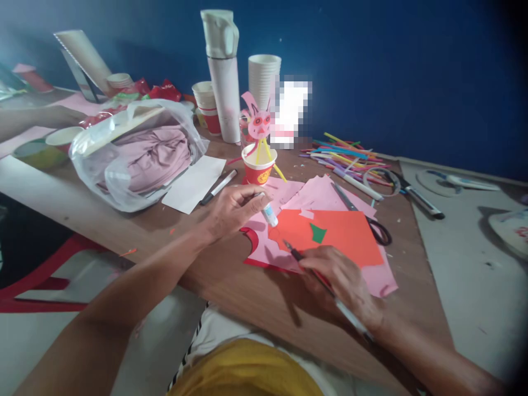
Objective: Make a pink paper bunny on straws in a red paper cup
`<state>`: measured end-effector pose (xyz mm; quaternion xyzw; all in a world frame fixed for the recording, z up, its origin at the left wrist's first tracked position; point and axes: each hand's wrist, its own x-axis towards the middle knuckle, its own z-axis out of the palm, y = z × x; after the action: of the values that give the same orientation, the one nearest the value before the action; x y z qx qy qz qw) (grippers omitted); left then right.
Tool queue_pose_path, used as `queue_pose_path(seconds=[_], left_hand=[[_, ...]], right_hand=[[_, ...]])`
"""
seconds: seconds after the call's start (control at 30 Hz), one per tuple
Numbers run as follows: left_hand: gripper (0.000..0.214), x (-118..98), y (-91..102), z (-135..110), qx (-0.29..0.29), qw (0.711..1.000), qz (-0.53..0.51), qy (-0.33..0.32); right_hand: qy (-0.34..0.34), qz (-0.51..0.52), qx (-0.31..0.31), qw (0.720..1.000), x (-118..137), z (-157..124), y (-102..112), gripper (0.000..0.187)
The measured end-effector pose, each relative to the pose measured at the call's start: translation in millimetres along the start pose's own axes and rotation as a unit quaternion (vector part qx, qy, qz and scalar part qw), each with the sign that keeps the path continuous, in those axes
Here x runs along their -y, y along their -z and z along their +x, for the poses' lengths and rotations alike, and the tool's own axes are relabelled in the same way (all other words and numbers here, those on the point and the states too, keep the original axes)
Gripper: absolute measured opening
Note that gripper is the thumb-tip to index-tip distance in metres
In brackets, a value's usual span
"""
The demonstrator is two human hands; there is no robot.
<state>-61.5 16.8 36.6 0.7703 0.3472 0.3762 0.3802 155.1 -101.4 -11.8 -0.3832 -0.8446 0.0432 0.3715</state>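
My left hand (pixel 241 206) pinches a small white tube with a blue label (pixel 270 215), its end pointing down over the left edge of an orange paper sheet (pixel 350 236). My right hand (pixel 340 278) is closed round a pen (pixel 294 252) with a dark grip and a pale barrel, its tip just above the same edge of the orange sheet. A green paper scrap (pixel 318 233) lies on the orange. Under it are pink paper sheets (pixel 388 283). Behind my left hand a red and white paper cup (pixel 259 170) holds a pink rabbit-like paper face (pixel 259 126) on yellow stems.
Scissors (pixel 380 232) lie partly under the orange sheet. Coloured pipe cleaners (pixel 350 154), a tape roll (pixel 381 182) and markers (pixel 423 202) lie at the right back. A plastic bag (pixel 119 187), white card (pixel 193 184), tall bottle (pixel 225 99) and stacked cups (pixel 264 77) stand left and behind.
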Motion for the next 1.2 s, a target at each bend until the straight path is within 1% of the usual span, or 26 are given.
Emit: queue_pose_path(seconds=[0.07,0.13,0.23,0.33,0.43,0.57,0.67,0.77,0.87,0.97,1.03,1.1,1.2], left_hand=[[0.026,1,-0.6,-1,-0.002,1.000,0.015,-0.007],[0.026,1,-2.0,-1,-0.013,1.000,0.020,-0.004],[0.025,3,-4.6,0,-0.043,0.999,-0.010,0.019],[0.024,8,-6.7,1,-0.077,0.996,-0.040,0.035],[0.023,15,-8.0,2,-0.088,0.993,-0.061,0.048],[0.023,17,-9.5,6,-0.075,0.992,-0.075,0.062],[0.023,9,-10.4,11,-0.065,0.994,-0.072,0.057],[0.020,-3,-11.6,19,-0.051,0.997,-0.054,0.030],[0.019,-13,-15.5,24,-0.042,0.999,-0.027,-0.011],[0.022,-17,-22.8,21,-0.032,0.998,0.002,-0.053],[0.023,-16,-27.6,15,-0.011,0.996,0.036,-0.077],[0.022,-14,-30.7,9,0.014,0.993,0.079,-0.090],[0.021,-11,-32.3,2,0.049,0.987,0.125,-0.091]], right_hand=[[-0.065,-0.038,-0.013,0.997,-4,0,1,0.024],[-0.103,-0.074,0.000,0.992,-8,-1,2,0.022],[-0.103,-0.119,0.029,0.987,-9,-3,2,0.022],[-0.096,-0.151,0.045,0.983,-6,-3,3,0.023],[-0.095,-0.157,0.061,0.981,-5,-1,5,0.022],[-0.088,-0.157,0.080,0.980,-5,1,6,0.020],[-0.081,-0.155,0.080,0.981,-4,1,7,0.018],[-0.089,-0.141,0.062,0.984,-6,0,6,0.018],[-0.134,-0.115,0.042,0.983,-10,0,5,0.016],[-0.197,-0.080,0.025,0.977,-16,1,5,0.017],[-0.222,-0.061,0.014,0.973,-18,1,6,0.018],[-0.227,-0.054,0.015,0.972,-20,0,6,0.020],[-0.216,-0.059,0.014,0.975,-22,-2,5,0.023]])
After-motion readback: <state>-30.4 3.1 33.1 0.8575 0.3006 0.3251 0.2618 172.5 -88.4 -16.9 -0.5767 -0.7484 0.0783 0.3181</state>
